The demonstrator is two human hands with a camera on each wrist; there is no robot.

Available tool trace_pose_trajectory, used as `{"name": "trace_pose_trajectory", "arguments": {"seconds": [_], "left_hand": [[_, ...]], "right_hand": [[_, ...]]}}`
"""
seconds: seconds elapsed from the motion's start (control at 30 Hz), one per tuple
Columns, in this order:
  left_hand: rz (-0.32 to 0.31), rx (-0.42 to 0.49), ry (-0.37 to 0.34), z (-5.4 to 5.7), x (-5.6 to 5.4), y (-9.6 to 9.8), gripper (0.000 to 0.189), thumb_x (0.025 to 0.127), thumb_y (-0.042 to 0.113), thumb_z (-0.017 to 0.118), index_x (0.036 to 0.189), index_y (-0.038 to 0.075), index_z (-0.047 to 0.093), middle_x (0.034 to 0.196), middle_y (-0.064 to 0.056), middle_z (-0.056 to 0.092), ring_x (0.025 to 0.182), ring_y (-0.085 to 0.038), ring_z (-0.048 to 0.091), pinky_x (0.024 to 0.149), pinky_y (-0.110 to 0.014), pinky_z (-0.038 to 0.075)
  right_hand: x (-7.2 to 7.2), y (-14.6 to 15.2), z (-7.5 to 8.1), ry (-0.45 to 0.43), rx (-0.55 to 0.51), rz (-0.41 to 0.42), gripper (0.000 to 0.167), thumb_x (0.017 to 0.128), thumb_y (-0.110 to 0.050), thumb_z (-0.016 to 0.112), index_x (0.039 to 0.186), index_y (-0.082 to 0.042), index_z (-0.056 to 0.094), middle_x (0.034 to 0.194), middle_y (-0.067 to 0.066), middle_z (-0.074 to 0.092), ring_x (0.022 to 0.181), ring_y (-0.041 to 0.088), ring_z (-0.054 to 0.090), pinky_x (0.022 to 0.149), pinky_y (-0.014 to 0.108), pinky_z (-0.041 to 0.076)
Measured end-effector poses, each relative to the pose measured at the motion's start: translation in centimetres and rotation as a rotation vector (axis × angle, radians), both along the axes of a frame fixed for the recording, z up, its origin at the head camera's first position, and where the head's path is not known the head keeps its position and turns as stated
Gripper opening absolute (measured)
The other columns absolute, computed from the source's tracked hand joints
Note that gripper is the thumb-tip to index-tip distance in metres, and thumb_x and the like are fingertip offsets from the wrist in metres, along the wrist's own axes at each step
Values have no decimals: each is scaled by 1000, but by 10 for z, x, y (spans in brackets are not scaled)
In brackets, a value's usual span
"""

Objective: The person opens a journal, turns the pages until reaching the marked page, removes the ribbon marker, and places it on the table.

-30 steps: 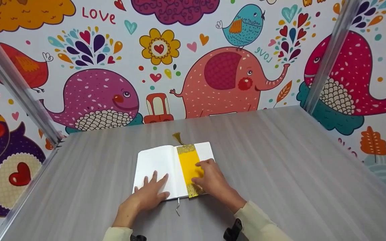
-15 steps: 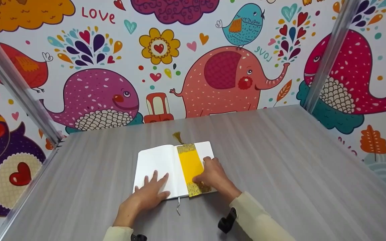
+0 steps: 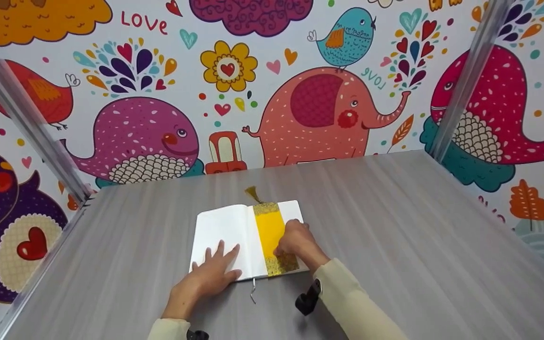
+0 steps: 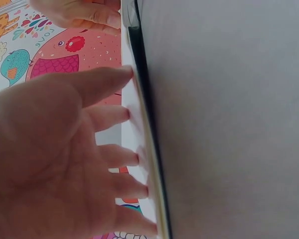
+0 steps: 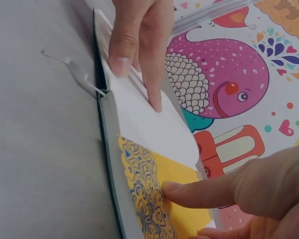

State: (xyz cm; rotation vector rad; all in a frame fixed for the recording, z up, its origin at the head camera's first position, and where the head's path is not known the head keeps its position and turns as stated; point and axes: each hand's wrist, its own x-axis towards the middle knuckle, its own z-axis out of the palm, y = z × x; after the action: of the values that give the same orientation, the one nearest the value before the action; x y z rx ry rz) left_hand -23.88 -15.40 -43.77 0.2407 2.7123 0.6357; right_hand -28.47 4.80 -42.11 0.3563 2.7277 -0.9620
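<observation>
The right hand (image 3: 297,240) has drawn in and turned a little since a second ago: its forearm now comes at a steeper slant from the near edge, and the fingers that lay spread over the yellow strip are bunched at its right edge. The left hand (image 3: 215,270) has hardly shifted.

Nearest the person, the left hand lies flat with straight, spread fingers on the lower part of the left page, holding nothing. Just right of it, the right hand rests on the bookmark (image 3: 272,236); in the right wrist view a fingertip (image 5: 170,188) presses on the patterned lower end, but I cannot tell whether the other fingers pinch the strip or only press it.

The notebook (image 3: 227,236) lies open on the grey worktop (image 3: 395,226), a little left of its middle, with blank white pages and a dark cover edge. The bookmark is a long yellow strip with gold-patterned ends, lying lengthwise on the right page beside the fold. Its gold tassel (image 3: 253,193) hangs past the far edge of the book. A thin ribbon (image 3: 253,292) trails from the near edge.

The right page is mostly hidden under strip and hand. Beyond stands a wall of cartoon animals (image 3: 319,113).
</observation>
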Motion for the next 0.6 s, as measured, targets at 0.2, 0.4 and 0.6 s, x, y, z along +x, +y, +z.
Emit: {"name": "trace_pose_trajectory", "arguments": {"seconds": [0.2, 0.4, 0.6], "left_hand": [[3, -8, -1, 1, 1, 1, 63, 99, 32, 61, 156, 18, 37, 166, -25, 13, 151, -54, 9, 114, -78, 6], [13, -14, 1, -1, 1, 1, 63, 99, 30, 60, 156, 17, 37, 166, -25, 14, 151, -55, 9, 113, -78, 6], [0, -10, 19, -2, 0, 1, 63, 99, 31, 60, 156, 16, 37, 166, -27, 15, 150, -56, 10, 112, -80, 7]], "right_hand": [[-3, 2, 0, -49, -36, -28, 57, 73, -6, 87, 120, 6, 57, 107, 15, 55, 97, 26, 50, 98, 39, 48], [-5, 4, -2, -41, -11, 0, 56, 72, -9, 88, 117, 7, 59, 107, 16, 59, 96, 25, 50, 100, 40, 49], [-3, 5, -4, -1, -3, 5, 61, 70, -11, 89, 118, 9, 58, 110, 19, 59, 95, 25, 50, 99, 40, 50]]}}
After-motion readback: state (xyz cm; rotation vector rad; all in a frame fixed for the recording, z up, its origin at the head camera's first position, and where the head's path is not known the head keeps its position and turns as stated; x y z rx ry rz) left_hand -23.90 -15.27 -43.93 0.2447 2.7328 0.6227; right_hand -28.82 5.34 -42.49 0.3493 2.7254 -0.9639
